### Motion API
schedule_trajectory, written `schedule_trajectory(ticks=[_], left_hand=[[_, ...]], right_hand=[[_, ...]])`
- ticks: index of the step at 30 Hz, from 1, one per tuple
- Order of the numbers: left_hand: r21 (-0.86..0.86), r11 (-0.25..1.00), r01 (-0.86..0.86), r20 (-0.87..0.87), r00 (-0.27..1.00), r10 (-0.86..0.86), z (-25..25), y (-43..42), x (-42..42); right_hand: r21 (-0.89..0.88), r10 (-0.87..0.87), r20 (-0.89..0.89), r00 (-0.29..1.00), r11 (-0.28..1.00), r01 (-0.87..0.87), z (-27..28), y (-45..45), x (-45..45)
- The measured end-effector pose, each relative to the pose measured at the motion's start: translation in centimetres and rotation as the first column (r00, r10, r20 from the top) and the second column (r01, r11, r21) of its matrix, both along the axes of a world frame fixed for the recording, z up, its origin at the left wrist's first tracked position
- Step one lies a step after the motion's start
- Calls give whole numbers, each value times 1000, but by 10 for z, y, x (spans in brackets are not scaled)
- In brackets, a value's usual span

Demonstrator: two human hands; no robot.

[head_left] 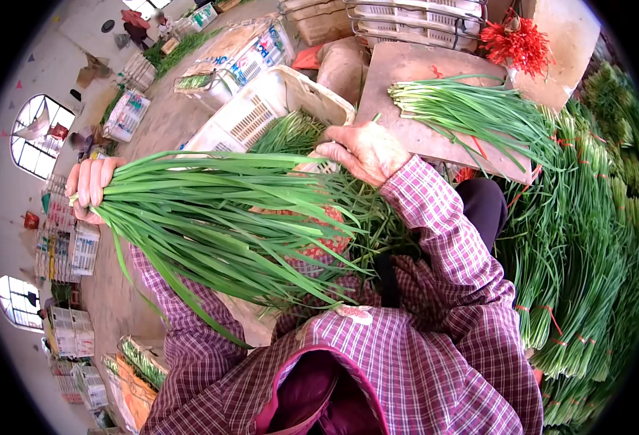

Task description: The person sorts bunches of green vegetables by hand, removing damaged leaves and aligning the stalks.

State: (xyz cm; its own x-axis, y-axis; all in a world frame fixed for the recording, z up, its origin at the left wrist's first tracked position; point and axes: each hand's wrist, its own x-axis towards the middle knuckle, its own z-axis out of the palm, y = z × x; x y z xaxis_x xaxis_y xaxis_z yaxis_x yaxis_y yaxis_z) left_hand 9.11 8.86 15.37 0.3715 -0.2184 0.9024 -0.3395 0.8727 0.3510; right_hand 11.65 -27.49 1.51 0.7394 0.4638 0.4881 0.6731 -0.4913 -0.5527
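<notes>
My left hand (93, 187), at the left, is closed round the pale stem ends of a loose bunch of garlic chives (225, 217). The long green leaves fan out to the right, over my lap. My right hand (366, 151) is closed in a pinch beside the upper leaf tips of that bunch; whatever lies between its fingertips is too small to make out. Another bunch of chives (471, 116) lies on a worn board (395, 65) beyond my right hand, its white stem ends pointing left.
A white plastic crate (239, 119) with greens in it stands ahead. Red ties (515, 45) hang in a cluster by the board. Tied chive bundles (566, 275) are heaped on the right. Stacked crates (417, 22) stand at the back. People are in the far background.
</notes>
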Motion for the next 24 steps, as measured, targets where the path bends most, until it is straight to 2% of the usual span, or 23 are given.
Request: schedule_trajectory(ticks=[1,2,5,6,8,9,10,12,14,16,18,20,21,22,24], left_hand=[[-50,998,32,-18,999,-33,-2,-4,0],[-51,998,28,-21,999,-29,-2,0,1],[-71,997,23,-84,996,-29,-7,14,8],[-72,997,25,-87,996,-31,-10,16,10],[-110,992,65,-99,992,-76,-15,26,14],[-89,995,54,-120,991,-65,-16,33,14],[-90,995,54,-120,991,-64,-17,33,15],[-67,994,83,-104,990,-90,-20,32,18],[-63,995,78,-110,990,-84,-22,33,19],[-57,996,70,-114,991,-76,-22,34,19],[-71,996,55,-131,989,-64,-23,34,19],[-75,995,71,-149,985,-82,-24,34,19],[-79,993,86,-164,982,-98,-23,35,19],[-91,992,82,-128,987,-93,-24,29,21],[-97,992,75,-132,987,-87,-24,21,20]], right_hand=[[169,109,-36,993,980,-101,-1,2,0],[169,113,-39,993,980,-105,-2,2,0],[402,155,-128,980,911,-92,4,-4,-4],[401,154,-130,980,911,-90,-2,-6,-1],[549,110,-305,946,832,80,-11,-8,7],[539,91,-333,938,835,111,-15,-14,10],[538,91,-333,938,836,110,-12,-14,9],[542,67,-170,983,840,36,-8,-14,6],[499,67,-139,988,867,12,-9,-14,11],[332,-6,-79,997,943,32,-8,-14,13],[291,14,-121,993,956,22,-5,-12,12],[109,-94,39,995,990,90,-9,-7,15],[-5,-134,39,990,991,134,-9,-6,17],[-1,-123,43,991,992,123,-10,-2,18],[-173,-144,61,988,973,152,-12,4,18]])
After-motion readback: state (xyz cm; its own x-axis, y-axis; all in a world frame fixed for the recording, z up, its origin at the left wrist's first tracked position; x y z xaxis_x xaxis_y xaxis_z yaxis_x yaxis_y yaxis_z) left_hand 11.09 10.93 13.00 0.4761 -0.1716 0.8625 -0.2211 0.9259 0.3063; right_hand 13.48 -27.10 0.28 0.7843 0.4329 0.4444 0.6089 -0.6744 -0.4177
